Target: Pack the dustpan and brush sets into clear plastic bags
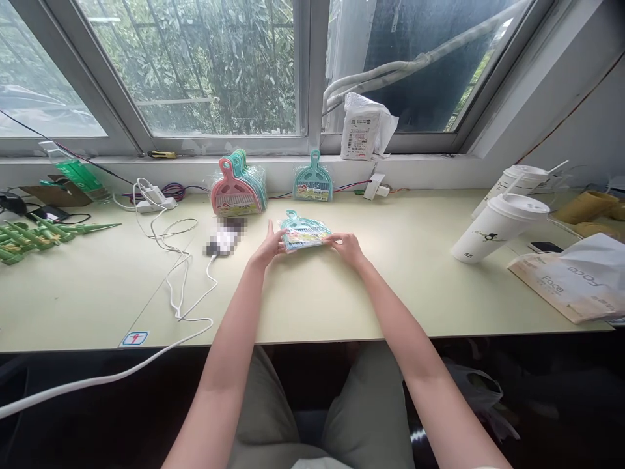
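Between my two hands is a small teal dustpan and brush set (305, 232) in clear plastic wrapping with a printed label, tilted just above or on the table. My left hand (267, 247) grips its left edge, the thumb pointing up and the fingers partly behind the pack. At the lower right corner my right hand (346, 246) pinches the wrapping between thumb and fingers. Behind it, a similar teal dustpan set (313, 179) leans upright against the wall below the window. To its left stands a row of wrapped dustpan sets, with a pink dustpan set (236, 194) in front.
White cables (183, 280) trail over the table's left side near a power strip (155, 200). Green plastic pieces (39, 240) lie far left. Lidded white cups (500, 225) and a paper bag (576, 280) occupy the right. A white package (364, 130) sits on the windowsill.
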A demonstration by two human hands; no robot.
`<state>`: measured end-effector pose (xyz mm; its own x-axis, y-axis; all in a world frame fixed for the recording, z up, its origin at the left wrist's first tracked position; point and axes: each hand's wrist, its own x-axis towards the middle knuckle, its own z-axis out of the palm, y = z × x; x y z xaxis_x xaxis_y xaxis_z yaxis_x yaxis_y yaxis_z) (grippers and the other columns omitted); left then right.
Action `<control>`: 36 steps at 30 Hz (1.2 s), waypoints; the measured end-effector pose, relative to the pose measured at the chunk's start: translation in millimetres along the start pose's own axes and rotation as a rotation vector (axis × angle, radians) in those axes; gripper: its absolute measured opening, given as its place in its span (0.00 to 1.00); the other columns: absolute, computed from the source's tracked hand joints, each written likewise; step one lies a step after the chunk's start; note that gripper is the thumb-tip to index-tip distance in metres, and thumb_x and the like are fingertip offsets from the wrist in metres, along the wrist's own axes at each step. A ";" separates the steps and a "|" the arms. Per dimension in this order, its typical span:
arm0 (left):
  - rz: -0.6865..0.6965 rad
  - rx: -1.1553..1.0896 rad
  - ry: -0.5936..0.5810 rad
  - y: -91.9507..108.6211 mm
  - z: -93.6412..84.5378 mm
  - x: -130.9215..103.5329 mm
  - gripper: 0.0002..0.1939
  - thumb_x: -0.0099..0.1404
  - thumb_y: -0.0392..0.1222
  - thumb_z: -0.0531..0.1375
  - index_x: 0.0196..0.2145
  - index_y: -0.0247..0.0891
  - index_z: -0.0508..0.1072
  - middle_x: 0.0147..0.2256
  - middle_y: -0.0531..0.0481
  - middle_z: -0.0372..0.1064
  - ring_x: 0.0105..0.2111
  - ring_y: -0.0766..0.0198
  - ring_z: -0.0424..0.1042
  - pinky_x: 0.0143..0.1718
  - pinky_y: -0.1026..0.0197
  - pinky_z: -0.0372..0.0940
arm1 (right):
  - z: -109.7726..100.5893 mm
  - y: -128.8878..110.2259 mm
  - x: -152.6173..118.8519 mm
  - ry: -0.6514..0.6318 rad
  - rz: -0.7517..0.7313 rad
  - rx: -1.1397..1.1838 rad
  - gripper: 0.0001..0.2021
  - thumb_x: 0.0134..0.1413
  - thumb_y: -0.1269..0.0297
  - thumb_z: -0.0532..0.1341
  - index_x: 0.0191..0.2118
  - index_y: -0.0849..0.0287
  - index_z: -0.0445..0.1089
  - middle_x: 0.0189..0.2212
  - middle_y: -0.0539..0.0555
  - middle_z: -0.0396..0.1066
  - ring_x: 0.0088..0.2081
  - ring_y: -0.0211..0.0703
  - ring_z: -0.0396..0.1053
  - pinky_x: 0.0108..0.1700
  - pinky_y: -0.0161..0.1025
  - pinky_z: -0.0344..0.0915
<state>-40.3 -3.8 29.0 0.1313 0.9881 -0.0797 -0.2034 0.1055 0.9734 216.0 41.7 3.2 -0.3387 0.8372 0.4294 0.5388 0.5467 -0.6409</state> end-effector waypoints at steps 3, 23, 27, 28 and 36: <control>0.096 0.153 -0.181 9.5 7.6 -13.0 0.43 0.59 0.54 0.61 0.66 0.53 0.45 0.54 0.44 0.66 0.45 0.56 0.73 0.49 0.52 0.66 | -3.2 3.8 0.1 0.051 0.103 0.047 0.11 0.56 0.54 0.60 0.33 0.50 0.78 0.35 0.48 0.78 0.39 0.45 0.73 0.43 0.38 0.64; 0.297 0.309 0.483 -27.9 14.2 22.6 0.14 0.52 0.47 0.66 0.32 0.33 0.77 0.29 0.47 0.72 0.32 0.61 0.72 0.37 0.56 0.72 | 8.9 16.0 3.3 0.016 0.243 0.488 0.12 0.48 0.53 0.62 0.32 0.56 0.74 0.29 0.52 0.78 0.34 0.45 0.77 0.47 0.45 0.70; 0.250 0.459 0.189 -22.1 5.0 17.4 0.14 0.46 0.42 0.70 0.32 0.37 0.77 0.37 0.46 0.71 0.40 0.59 0.71 0.44 0.56 0.69 | 5.7 23.1 4.5 0.086 0.300 0.518 0.11 0.48 0.54 0.62 0.30 0.57 0.71 0.26 0.52 0.77 0.32 0.44 0.76 0.46 0.44 0.71; 0.255 0.510 0.129 -21.6 3.8 16.5 0.14 0.45 0.41 0.70 0.31 0.38 0.77 0.39 0.46 0.70 0.42 0.59 0.70 0.45 0.56 0.68 | 4.6 24.8 4.6 0.104 0.311 0.532 0.11 0.48 0.54 0.62 0.29 0.57 0.70 0.26 0.52 0.77 0.32 0.44 0.76 0.46 0.44 0.71; 0.278 0.512 0.194 -30.5 9.5 23.5 0.10 0.51 0.44 0.67 0.24 0.35 0.72 0.37 0.47 0.61 0.32 0.65 0.67 0.32 0.58 0.71 | -8.4 27.6 1.4 0.112 0.236 0.413 0.13 0.47 0.55 0.63 0.37 0.57 0.72 0.46 0.57 0.72 0.53 0.48 0.67 0.55 0.48 0.64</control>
<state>-21.7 15.1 -0.6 -0.0484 0.9784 0.2008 0.2933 -0.1782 0.9393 236.9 57.8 -8.5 -0.1469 0.9448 0.2928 0.2319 0.3206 -0.9184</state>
